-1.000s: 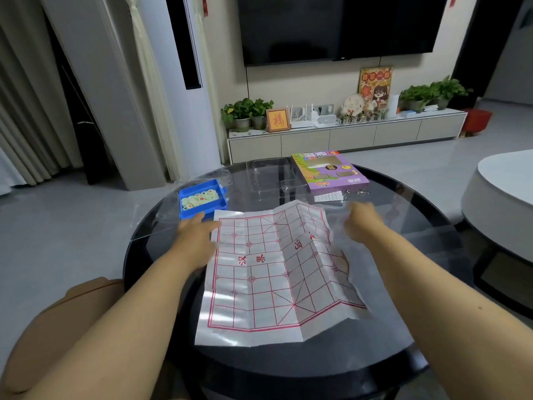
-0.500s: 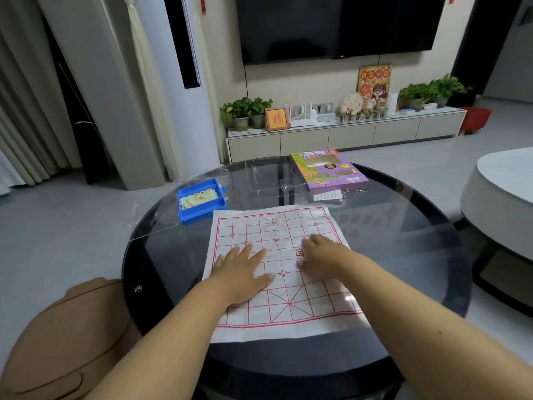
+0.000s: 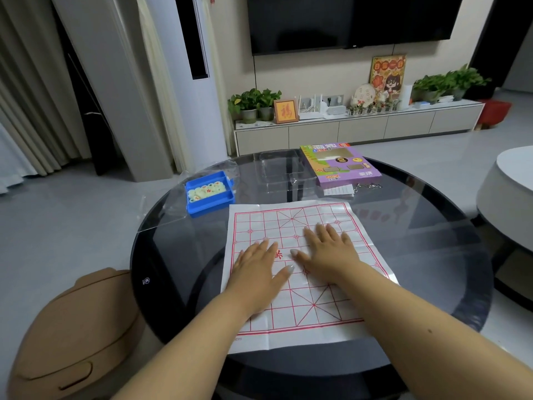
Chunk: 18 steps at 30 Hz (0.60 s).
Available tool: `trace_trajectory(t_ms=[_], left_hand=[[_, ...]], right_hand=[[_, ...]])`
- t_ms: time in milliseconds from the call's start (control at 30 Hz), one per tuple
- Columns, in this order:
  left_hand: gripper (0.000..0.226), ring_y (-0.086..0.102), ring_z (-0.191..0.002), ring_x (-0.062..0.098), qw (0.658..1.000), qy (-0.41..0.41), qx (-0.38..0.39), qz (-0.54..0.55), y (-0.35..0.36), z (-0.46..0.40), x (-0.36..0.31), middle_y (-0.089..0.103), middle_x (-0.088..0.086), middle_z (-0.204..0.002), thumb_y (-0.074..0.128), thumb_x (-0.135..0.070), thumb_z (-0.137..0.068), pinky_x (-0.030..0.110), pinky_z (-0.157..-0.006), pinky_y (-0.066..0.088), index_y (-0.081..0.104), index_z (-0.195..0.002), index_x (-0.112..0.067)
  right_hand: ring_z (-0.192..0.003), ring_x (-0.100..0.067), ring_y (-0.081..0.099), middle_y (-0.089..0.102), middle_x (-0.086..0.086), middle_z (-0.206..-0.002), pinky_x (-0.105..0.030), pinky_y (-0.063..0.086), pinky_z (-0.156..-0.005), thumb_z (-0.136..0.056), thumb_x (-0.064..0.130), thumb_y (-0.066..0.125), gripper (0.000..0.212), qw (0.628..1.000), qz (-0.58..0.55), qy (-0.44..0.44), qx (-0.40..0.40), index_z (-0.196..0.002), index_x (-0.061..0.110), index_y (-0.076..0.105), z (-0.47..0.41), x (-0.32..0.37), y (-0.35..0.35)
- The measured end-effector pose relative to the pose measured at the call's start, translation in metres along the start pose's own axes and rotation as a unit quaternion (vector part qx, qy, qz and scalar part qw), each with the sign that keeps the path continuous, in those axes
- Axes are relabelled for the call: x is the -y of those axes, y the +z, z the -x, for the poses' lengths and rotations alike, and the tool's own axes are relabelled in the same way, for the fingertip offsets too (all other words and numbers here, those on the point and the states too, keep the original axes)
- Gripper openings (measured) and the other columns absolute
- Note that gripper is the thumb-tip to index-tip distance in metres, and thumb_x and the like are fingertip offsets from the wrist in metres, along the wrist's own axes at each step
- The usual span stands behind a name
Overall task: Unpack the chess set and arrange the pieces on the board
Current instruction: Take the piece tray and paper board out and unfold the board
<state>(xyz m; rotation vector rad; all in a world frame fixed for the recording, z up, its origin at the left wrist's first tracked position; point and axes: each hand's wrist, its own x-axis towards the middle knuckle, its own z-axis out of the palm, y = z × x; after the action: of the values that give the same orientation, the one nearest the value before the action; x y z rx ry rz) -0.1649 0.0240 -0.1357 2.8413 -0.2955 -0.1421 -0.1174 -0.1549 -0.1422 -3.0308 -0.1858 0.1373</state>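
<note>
A white paper chess board (image 3: 291, 217) with a red grid lies flat on the round black glass table (image 3: 418, 255). My left hand (image 3: 256, 269) and my right hand (image 3: 328, 246) press palm-down on the board's middle, fingers spread, holding nothing. A blue plastic tray (image 3: 212, 202) with several pale round chess pieces (image 3: 203, 192) sits on the table, just beyond the board's far left corner.
A purple game box (image 3: 340, 166) lies at the table's far side, with a clear plastic insert (image 3: 281, 170) to its left and a small paper slip (image 3: 339, 190) in front. A clear plastic sheet (image 3: 170, 209) overhangs the table's left edge. A brown stool (image 3: 72, 339) stands at lower left.
One second ago the board was creased and raised, with my hands at its far corners. It now lies flat. Both hands came to its middle, then slid slightly away from me.
</note>
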Motion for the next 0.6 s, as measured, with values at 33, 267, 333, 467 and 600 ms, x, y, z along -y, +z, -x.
trace_trajectory(t_ms=[33, 267, 333, 467, 600], left_hand=[[0.069, -0.005, -0.147, 0.014, 1.000, 0.000, -0.002, 0.003, 0.000, -0.001, 0.000, 0.000, -0.009, -0.161, 0.025, -0.062, -0.095, 0.038, -0.119, 0.001, 0.006, -0.152, -0.030], [0.061, 0.014, -0.146, 0.017, 0.994, -0.039, -0.048, 0.089, -0.009, -0.008, -0.006, 0.023, -0.003, -0.157, 0.027, -0.055, -0.098, 0.039, -0.119, 0.014, 0.026, -0.149, -0.023], [0.052, 0.034, -0.135, 0.018, 0.978, -0.065, -0.112, 0.165, -0.024, -0.013, 0.000, 0.041, 0.000, -0.147, 0.036, -0.048, -0.098, 0.035, -0.109, 0.031, 0.042, -0.141, -0.019], [0.028, 0.054, -0.071, 0.016, 0.878, -0.216, -0.192, 0.382, -0.064, -0.034, 0.032, 0.062, 0.009, -0.091, 0.047, -0.033, -0.097, 0.026, -0.061, 0.041, 0.060, -0.090, -0.009], [0.026, 0.065, -0.094, 0.029, 0.678, -0.309, -0.179, 0.642, -0.084, -0.070, 0.083, 0.060, 0.021, -0.114, 0.052, -0.019, -0.096, 0.035, -0.075, 0.052, 0.055, -0.116, -0.002]], right_hand=[[-0.147, -0.024, -0.008, -0.005, -0.004, -0.160, -0.049, -0.001, -0.117, -0.086, 0.073, 0.014, 0.081, 1.000, 0.003, -0.001, 0.001, -0.151, 0.027, 0.000, -0.001, -0.001, 0.000], [-0.147, -0.022, -0.007, 0.002, -0.005, -0.160, -0.050, -0.004, -0.117, -0.087, 0.072, 0.018, 0.082, 1.000, -0.008, 0.001, -0.003, -0.151, 0.022, 0.010, -0.008, 0.011, -0.016], [-0.147, -0.021, -0.006, 0.003, -0.005, -0.160, -0.049, -0.003, -0.117, -0.088, 0.070, 0.016, 0.081, 0.999, -0.009, -0.020, -0.026, -0.151, 0.020, 0.011, -0.014, 0.024, -0.023], [-0.147, -0.022, 0.006, 0.015, -0.005, -0.158, -0.047, 0.007, -0.119, -0.091, 0.066, 0.020, 0.077, 0.996, -0.035, -0.049, -0.070, -0.149, 0.017, 0.019, -0.035, 0.053, -0.035], [-0.139, -0.024, 0.030, 0.035, -0.005, -0.150, -0.042, 0.028, -0.112, -0.093, 0.061, 0.029, 0.068, 0.990, -0.076, -0.078, -0.085, -0.144, 0.016, 0.032, -0.056, 0.083, -0.043]])
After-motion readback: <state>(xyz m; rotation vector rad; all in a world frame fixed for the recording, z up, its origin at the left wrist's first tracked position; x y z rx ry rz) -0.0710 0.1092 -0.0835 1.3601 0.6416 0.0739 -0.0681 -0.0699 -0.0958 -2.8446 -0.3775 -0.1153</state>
